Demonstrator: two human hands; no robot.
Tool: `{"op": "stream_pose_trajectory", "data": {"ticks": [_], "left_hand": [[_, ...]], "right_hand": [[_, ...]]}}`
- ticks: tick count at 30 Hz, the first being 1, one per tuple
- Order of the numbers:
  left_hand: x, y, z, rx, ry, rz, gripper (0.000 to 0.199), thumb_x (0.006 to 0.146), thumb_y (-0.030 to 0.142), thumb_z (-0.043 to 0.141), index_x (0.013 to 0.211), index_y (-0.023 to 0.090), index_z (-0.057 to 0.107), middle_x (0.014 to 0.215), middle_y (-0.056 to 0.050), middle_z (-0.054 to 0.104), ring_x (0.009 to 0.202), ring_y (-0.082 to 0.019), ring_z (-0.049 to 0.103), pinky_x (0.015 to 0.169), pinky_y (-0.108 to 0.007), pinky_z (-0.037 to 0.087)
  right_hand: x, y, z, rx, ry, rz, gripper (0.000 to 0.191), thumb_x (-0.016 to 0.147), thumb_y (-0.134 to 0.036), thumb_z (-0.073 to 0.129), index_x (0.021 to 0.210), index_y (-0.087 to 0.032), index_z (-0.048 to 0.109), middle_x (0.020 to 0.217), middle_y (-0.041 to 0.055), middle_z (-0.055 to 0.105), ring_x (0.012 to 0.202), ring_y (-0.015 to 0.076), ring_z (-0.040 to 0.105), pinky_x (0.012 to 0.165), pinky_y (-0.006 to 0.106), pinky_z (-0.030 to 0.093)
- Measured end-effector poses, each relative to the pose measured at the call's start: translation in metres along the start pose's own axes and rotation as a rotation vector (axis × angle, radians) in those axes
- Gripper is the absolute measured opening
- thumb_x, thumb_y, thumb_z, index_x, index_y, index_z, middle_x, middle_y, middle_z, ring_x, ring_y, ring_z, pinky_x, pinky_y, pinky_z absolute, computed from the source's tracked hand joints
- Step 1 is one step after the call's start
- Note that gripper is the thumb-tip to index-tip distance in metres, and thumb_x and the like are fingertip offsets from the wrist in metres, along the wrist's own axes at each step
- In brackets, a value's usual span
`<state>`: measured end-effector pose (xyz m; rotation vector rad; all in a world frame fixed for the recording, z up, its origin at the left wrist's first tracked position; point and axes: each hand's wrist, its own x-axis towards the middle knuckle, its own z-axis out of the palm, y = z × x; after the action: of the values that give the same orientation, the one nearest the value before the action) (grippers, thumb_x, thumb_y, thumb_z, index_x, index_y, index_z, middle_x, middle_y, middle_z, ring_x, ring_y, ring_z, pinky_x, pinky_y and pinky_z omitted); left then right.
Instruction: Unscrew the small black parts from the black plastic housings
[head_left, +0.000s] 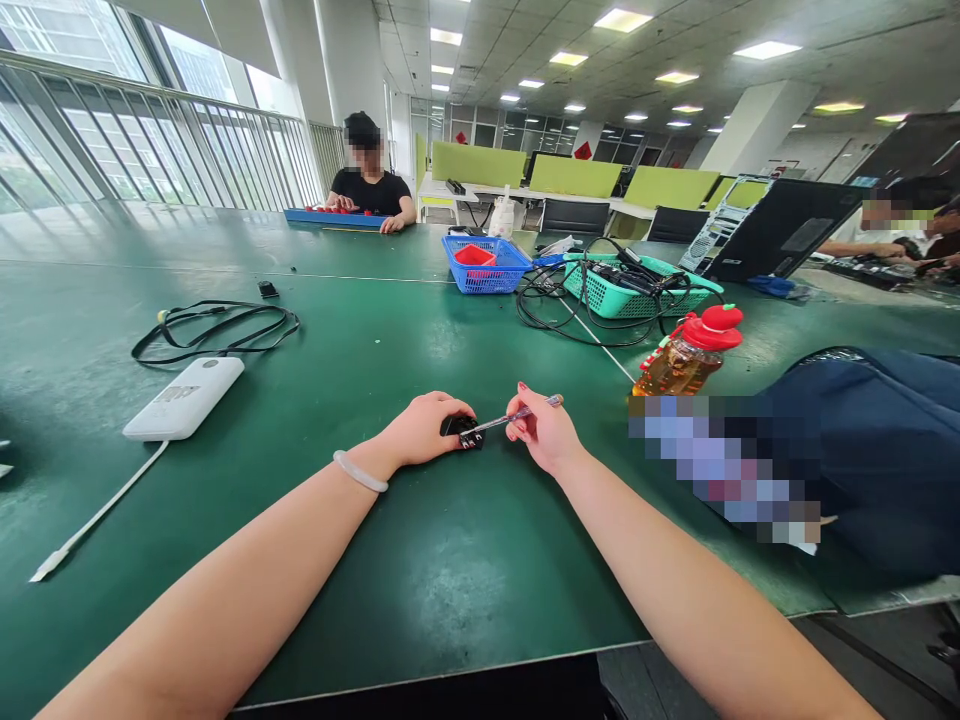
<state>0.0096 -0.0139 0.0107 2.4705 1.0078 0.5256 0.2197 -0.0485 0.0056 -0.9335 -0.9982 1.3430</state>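
My left hand [430,428], with a pale bangle on its wrist, grips a small black part [472,438] against the green table. Several silvery bits show along the part's near side; the fingers and thumb hide some of it. Between the fingertips of my right hand [546,432] is a slim, pen-like silver tool [517,415]. It slants down to the left, and its thin end meets the top of the black part. Whether the tool is a screwdriver or something else I cannot make out.
Left on the table [315,600] lie a white power bank [185,398] and a looped black cord [217,325]. Ahead stand a blue basket [484,280] and a green basket [600,295] of cables. A red-lidded bottle [682,360] and dark cloth [877,450] are right. People sit farther off.
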Motion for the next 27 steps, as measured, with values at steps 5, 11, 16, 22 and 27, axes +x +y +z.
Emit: {"op": "stream_pose_trajectory", "data": {"ticks": [5, 11, 16, 22, 27], "left_hand": [[0.000, -0.001, 0.000, 0.014, -0.002, -0.019, 0.034, 0.080, 0.035, 0.069, 0.112, 0.026, 0.067, 0.111, -0.006, 0.069, 0.110, -0.025, 0.059, 0.100, -0.042, 0.046], [-0.001, -0.002, 0.001, 0.035, 0.038, -0.040, 0.038, 0.082, 0.039, 0.067, 0.117, 0.026, 0.066, 0.117, -0.007, 0.067, 0.114, -0.027, 0.058, 0.102, -0.045, 0.046], [-0.002, -0.003, -0.001, 0.041, 0.034, 0.016, 0.046, 0.078, 0.032, 0.068, 0.124, 0.025, 0.064, 0.118, -0.007, 0.069, 0.121, -0.028, 0.054, 0.107, -0.045, 0.043], [-0.002, -0.006, -0.001, 0.040, 0.019, 0.038, 0.050, 0.078, 0.029, 0.069, 0.128, 0.025, 0.063, 0.116, -0.007, 0.070, 0.118, -0.027, 0.055, 0.105, -0.045, 0.043], [0.000, -0.008, 0.000, 0.045, 0.025, 0.037, 0.045, 0.079, 0.031, 0.069, 0.124, 0.028, 0.065, 0.113, -0.004, 0.072, 0.109, -0.026, 0.058, 0.101, -0.044, 0.045]], "right_hand": [[-0.004, -0.005, 0.002, -0.310, 0.038, -0.115, 0.055, 0.077, -0.065, 0.064, 0.047, -0.019, 0.060, 0.037, -0.0038, 0.038, 0.038, 0.0092, 0.038, 0.044, 0.027, 0.033], [-0.017, -0.020, 0.002, -0.662, 0.198, -0.408, 0.056, 0.088, -0.055, 0.053, 0.045, -0.019, 0.055, 0.046, -0.0004, 0.046, 0.048, 0.0117, 0.043, 0.051, 0.028, 0.034], [-0.022, -0.020, 0.007, -0.663, 0.155, -0.466, 0.052, 0.089, -0.052, 0.051, 0.049, -0.020, 0.057, 0.050, 0.0003, 0.049, 0.051, 0.0133, 0.046, 0.053, 0.028, 0.037], [-0.025, -0.013, 0.017, -0.751, -0.003, -0.445, 0.046, 0.090, -0.046, 0.052, 0.053, -0.020, 0.059, 0.048, -0.0019, 0.046, 0.049, 0.0120, 0.044, 0.052, 0.027, 0.036], [-0.029, -0.015, 0.021, -0.936, -0.088, -0.518, 0.042, 0.094, -0.035, 0.046, 0.055, -0.021, 0.055, 0.054, -0.0010, 0.053, 0.054, 0.0121, 0.049, 0.055, 0.026, 0.036]]}}
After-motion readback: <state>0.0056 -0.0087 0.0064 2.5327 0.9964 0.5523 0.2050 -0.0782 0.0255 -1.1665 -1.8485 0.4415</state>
